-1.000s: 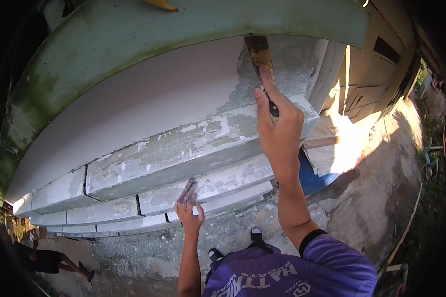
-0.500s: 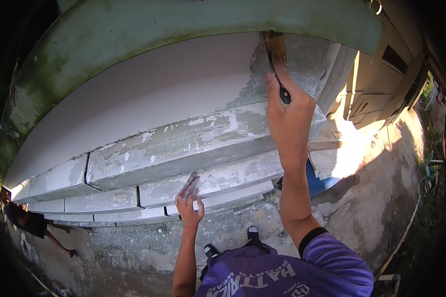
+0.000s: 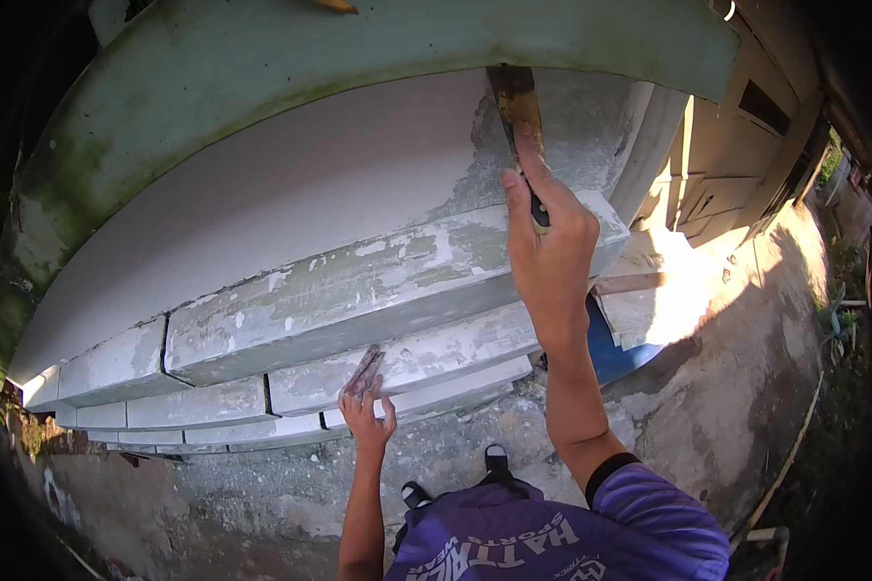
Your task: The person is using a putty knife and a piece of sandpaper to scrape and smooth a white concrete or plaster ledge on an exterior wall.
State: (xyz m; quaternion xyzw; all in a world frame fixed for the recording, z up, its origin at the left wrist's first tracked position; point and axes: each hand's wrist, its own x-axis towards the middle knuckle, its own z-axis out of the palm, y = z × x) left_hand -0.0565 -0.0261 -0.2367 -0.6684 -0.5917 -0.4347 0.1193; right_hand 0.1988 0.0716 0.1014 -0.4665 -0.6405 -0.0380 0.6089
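Note:
My right hand [image 3: 554,257] is wrapped round the dark handle of a putty knife [image 3: 519,95], with the index finger stretched along its rusty, stained blade. The blade's tip lies at the wall's upper part, just below the green ledge. Around it the wall [image 3: 358,165] is bare grey on the right and smooth white on the left. Lower down, my left hand [image 3: 368,423] pinches a thin, flat, reddish-brown piece [image 3: 364,372] in front of a white-flecked step; its kind I cannot make out.
A mossy green ledge [image 3: 291,68] curves overhead. Below the wall, stepped mouldings [image 3: 358,290] with dark vertical gaps jut outward. On the right are a blue container [image 3: 615,349], a horizontal stick [image 3: 630,284] and sunlit concrete. My sandalled feet [image 3: 496,453] stand on rough concrete.
My right hand and the putty knife have moved slightly down and left along the wall. The left hand stays almost in place. A person at the far left is out of view now.

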